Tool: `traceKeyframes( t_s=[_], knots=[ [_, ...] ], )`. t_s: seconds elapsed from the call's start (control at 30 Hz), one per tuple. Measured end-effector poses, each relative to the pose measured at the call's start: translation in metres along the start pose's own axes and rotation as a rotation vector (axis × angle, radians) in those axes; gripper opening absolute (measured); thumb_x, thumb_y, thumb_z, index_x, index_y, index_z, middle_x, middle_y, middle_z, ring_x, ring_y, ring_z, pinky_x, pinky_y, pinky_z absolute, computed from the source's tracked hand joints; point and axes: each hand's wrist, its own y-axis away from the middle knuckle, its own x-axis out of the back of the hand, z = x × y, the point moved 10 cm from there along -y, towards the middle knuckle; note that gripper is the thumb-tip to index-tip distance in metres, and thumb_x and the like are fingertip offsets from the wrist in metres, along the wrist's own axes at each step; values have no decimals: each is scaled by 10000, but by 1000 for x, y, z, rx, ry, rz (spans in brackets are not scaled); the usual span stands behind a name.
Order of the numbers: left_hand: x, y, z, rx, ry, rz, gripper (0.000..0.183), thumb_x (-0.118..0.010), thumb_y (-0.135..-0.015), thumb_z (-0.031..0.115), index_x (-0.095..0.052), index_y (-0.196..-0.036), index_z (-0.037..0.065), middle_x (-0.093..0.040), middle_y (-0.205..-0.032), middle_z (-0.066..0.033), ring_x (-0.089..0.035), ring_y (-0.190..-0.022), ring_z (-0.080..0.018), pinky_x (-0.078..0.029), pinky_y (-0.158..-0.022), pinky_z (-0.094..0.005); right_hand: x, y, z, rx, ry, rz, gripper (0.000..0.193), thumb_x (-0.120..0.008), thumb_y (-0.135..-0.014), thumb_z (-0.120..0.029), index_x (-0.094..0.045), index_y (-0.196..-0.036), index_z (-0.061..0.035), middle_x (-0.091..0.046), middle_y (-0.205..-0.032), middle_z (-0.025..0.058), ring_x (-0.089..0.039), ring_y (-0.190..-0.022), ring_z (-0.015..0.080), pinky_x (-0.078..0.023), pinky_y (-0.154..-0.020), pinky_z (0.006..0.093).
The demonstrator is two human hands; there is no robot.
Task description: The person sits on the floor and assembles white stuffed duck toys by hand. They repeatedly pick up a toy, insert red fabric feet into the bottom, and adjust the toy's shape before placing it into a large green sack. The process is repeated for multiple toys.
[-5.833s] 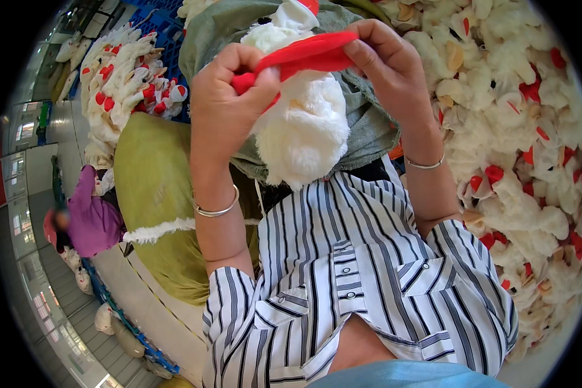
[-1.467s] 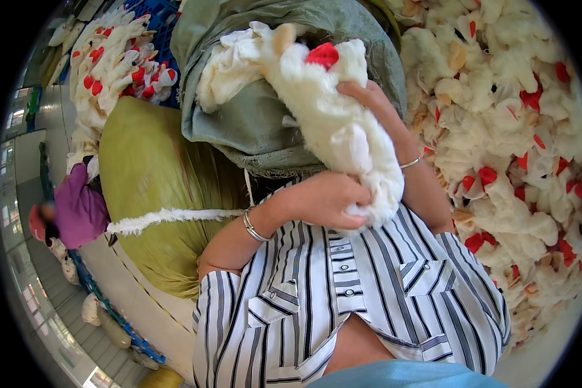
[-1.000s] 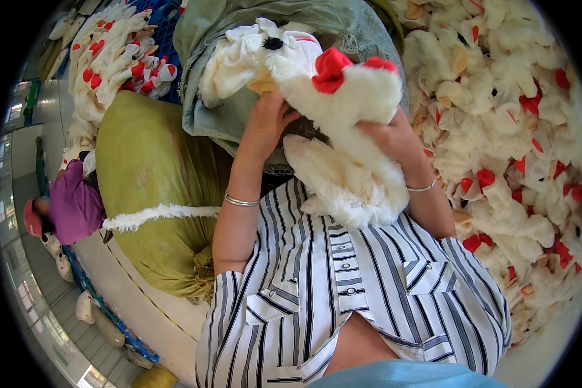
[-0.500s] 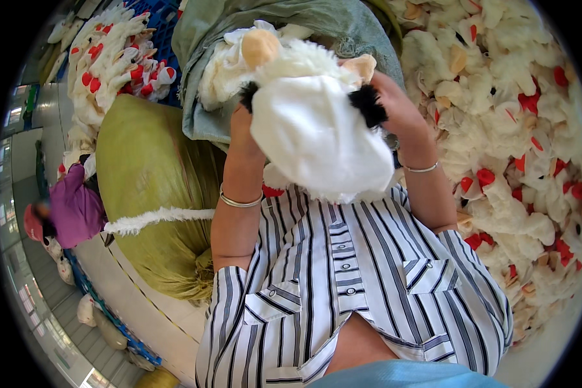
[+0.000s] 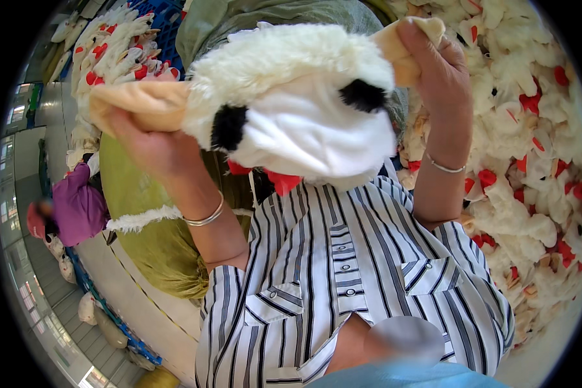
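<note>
An unstuffed plush animal skin [image 5: 310, 136] is spread out in front of my chest, with a smooth white face, two black fluffy patches, cream fur on top and peach ears. My left hand [image 5: 155, 149] is closed on one ear [image 5: 142, 103]. Up at the right, my right hand [image 5: 436, 64] pinches the other ear [image 5: 394, 55]. Both ears are pulled outward, away from the head. A bit of red fabric [image 5: 282, 183] shows under the face's lower edge; the rest of the skin below is hidden.
A large heap of similar white and red plush skins [image 5: 498, 129] fills the right side. Behind the held skin stands an open grey-green sack [image 5: 239, 16]. At left are a full olive sack [image 5: 155, 252], a blue crate [image 5: 165, 32], more skins [image 5: 103, 48] and a person in purple [image 5: 77, 204].
Both hands have moved apart and now hold the ears stretched out to the sides. The plush face has risen and widened, and red fabric shows more below it.
</note>
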Motion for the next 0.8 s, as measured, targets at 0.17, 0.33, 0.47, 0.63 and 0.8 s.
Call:
traceKeyframes(
  t_s=[0.17,0.33,0.47,0.63,0.8],
  knots=[
    [22,4,19,-41,-150,134,211,-438,-951,165,-558,-1052,24,-600,-1031,-125,-613,-931,-210,-511,-836,-343,9,7,-8,93,134,-3,214,-707,-899,-169,-693,-1068,-37,-629,-824,-54,-492,-636,-14,-339,-534,149],
    [43,5,33,-71,-104,-116,203,-466,-855,30,-603,-1004,17,-607,-1011,-117,-600,-902,-185,-507,-837,-319,2,11,-7,178,-170,-25,216,-687,-899,-84,-667,-1094,7,-656,-935,4,-590,-828,62,-475,-739,201],
    [49,37,10,-28,-392,-402,159,-488,-883,-43,-618,-921,41,-624,-968,-76,-570,-844,-127,-488,-825,-282,-25,9,4,132,-123,-255,212,-639,-940,-135,-660,-1081,21,-662,-968,12,-608,-879,76,-492,-766,223],
    [106,44,-45,175,-664,-311,134,-477,-950,26,-607,-926,51,-605,-944,-26,-570,-879,-124,-465,-799,-237,-24,9,30,12,-124,-198,229,-646,-936,-189,-663,-1048,10,-634,-886,-34,-573,-819,35,-459,-702,197],
    [67,48,-74,154,-961,-595,146,-504,-940,65,-602,-1039,24,-585,-1112,-60,-559,-903,-124,-472,-824,-264,-74,27,34,9,108,-523,238,-669,-924,-238,-672,-980,-7,-614,-810,-67,-529,-737,3,-429,-622,178]
  ],
)
